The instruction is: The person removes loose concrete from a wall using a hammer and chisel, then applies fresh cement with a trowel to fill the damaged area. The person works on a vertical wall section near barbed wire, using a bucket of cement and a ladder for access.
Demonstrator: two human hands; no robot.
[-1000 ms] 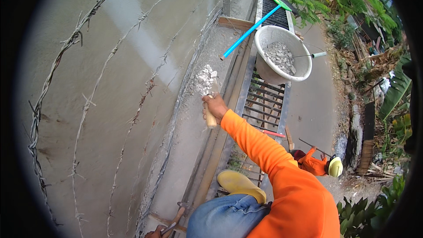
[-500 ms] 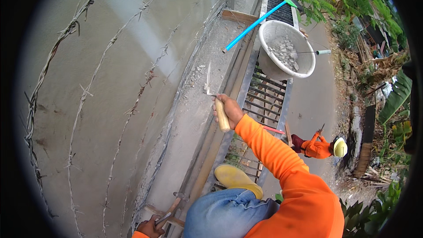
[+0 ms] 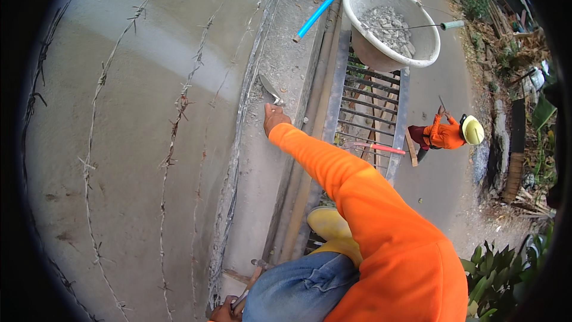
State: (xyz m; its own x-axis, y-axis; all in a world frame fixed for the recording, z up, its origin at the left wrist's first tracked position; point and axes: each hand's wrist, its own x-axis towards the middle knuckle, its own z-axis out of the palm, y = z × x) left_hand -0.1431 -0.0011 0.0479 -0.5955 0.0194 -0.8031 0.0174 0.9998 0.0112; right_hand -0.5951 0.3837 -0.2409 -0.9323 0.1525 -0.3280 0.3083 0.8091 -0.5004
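Observation:
My right hand [image 3: 275, 118] is closed round a trowel, its handle mostly hidden by my fingers. The trowel's metal blade [image 3: 270, 88] rests low over the dusty concrete ledge [image 3: 256, 173], beside loose grey crumbs. Low in the picture, partly behind my knee, my left hand [image 3: 225, 311] is closed on what looks like a hammer with a wooden handle [image 3: 254, 275]. A thin dark metal piece [image 3: 239, 300] lies along that handle; I cannot tell whether it is a separate tool.
A pale bucket [image 3: 434, 48] of rubble stands on the metal grating [image 3: 400, 113], near a blue pole [image 3: 328, 9]. Barbed wire [image 3: 179, 104] runs along the wall at left. A red bar [image 3: 381, 147] lies across the grating. Below, a person [image 3: 447, 134] in orange stands on the path.
My right hand has moved left and up along the ledge, bringing the trowel blade close to the crumbs by the wall. The view has shifted, and my knee now covers more of the left-hand tool.

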